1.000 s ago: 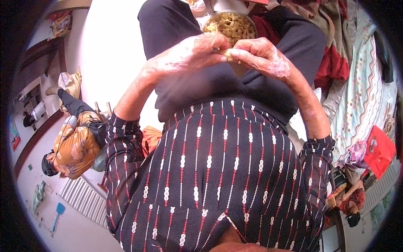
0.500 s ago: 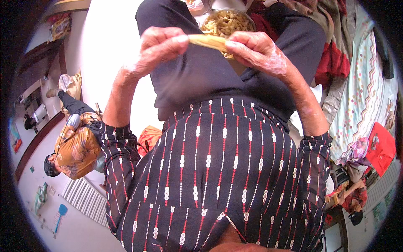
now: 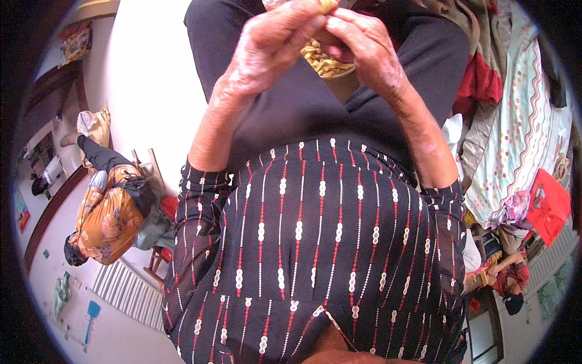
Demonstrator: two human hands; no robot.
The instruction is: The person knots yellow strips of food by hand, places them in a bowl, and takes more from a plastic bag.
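Note:
My two hands meet at the top edge of the view, above a round bowl (image 3: 341,75) of short, pale yellow pieces (image 3: 321,59). Between the fingertips shows a bit of a yellowish piece (image 3: 328,6) that looks like a bean pod; the rest of it is hidden. My left hand (image 3: 273,39) is closed, its thumb and fingers pinching at this piece. Curled beside it, my right hand (image 3: 362,47) has its fingertips at the same piece. Part of the bowl is covered by both hands.
My legs in dark trousers (image 3: 260,109) lie either side of the bowl. To the left sits a person in an orange floral top (image 3: 112,212), near a wooden chair (image 3: 150,170). On the right are a dotted cloth (image 3: 506,139), a red bag (image 3: 547,206) and another person (image 3: 512,279).
The yellowish pod was stretched out between my hands, held at both ends. My hands have since come together and moved up, and only a bit of the pod shows.

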